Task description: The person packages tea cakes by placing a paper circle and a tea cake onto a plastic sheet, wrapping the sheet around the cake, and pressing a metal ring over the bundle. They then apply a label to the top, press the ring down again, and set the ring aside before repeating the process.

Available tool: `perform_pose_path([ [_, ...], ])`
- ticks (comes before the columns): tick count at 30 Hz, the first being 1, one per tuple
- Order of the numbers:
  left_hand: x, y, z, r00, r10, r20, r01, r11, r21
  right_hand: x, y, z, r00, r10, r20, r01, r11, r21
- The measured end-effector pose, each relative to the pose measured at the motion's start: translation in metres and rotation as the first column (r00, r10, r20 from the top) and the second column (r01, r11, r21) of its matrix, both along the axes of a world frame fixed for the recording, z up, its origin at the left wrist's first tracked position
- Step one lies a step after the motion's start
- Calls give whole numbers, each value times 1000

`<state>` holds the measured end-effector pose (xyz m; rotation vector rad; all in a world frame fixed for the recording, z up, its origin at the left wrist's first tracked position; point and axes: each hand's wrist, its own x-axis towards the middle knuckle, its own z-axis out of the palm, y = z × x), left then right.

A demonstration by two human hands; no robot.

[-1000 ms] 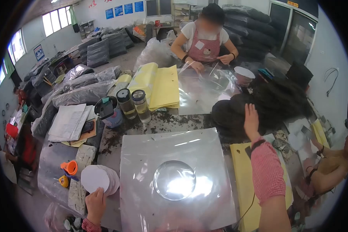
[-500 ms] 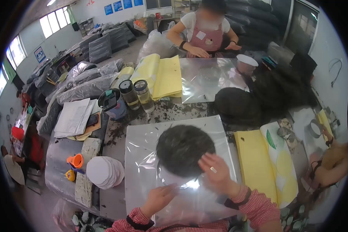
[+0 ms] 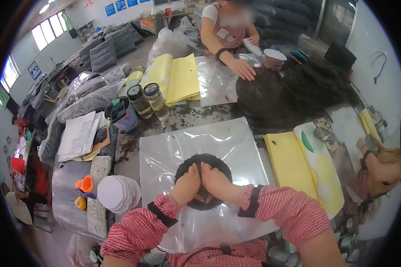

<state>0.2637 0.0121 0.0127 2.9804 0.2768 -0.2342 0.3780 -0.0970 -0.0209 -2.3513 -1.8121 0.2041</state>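
Observation:
A round black fibrous piece [image 3: 220, 163] lies on a clear plastic sheet [image 3: 165, 151] in front of me. My left hand [image 3: 187, 184] and my right hand [image 3: 215, 182] press side by side into its middle, thumbs nearly touching. The fingers of both hands point down into the piece, and their tips are hidden, so I cannot make out what they grip. A stack of white paper discs [image 3: 116, 194] stands to the left of the sheet.
Two jars [image 3: 157, 102] and a bucket [image 3: 122, 115] stand behind left. Yellow sheets [image 3: 287, 155] lie at right. Across the table a co-worker [image 3: 227, 35] reaches to a dark pile [image 3: 316, 84]. An orange cup [image 3: 85, 183] and papers [image 3: 78, 133] lie left.
Both my hands have come together at the middle of the black piece, which now looks lower and hollowed. The co-worker's hand has moved onto the dark pile, the other holding something white.

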Motion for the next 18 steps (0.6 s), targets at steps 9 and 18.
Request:
perform_pose_path([
  [9, 3, 16, -44, 998, 11, 70, -4, 995, -103, 2, 11, -34, 997, 78, -5, -78, 997, 12],
  [18, -123, -3, -14, 602, 525, 602, -558, 816, -153, 12, -111, 42, 929, -318, -190, 366, 702, 611],
])
